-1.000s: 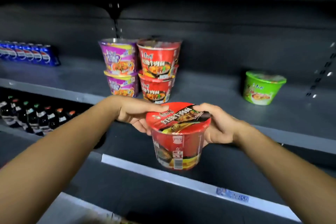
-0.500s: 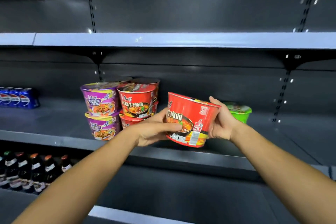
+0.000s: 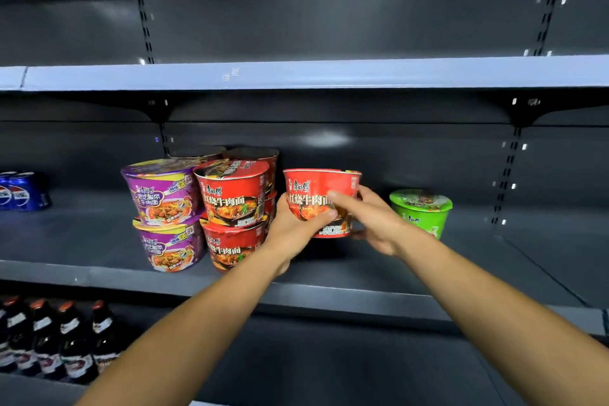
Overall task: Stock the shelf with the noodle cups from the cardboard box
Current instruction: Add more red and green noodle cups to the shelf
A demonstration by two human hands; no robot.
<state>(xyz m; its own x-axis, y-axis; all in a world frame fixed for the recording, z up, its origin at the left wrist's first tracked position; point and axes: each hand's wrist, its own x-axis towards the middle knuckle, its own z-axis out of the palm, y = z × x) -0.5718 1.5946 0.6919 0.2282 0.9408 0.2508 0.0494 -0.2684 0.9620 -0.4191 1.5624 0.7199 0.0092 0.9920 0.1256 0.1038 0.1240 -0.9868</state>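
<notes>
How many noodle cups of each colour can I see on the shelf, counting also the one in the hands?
Purple round noodle cups: 2
Red round noodle cups: 5, including the held red noodle cup in the left hand and right hand
Green round noodle cup: 1
Shadowed rear cup, colour unclear: 1
Total: 9

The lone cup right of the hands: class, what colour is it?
Green cup, with a green lid, seen in the head view.

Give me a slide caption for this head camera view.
Both hands hold a red noodle cup between red stack and green cup.
</notes>
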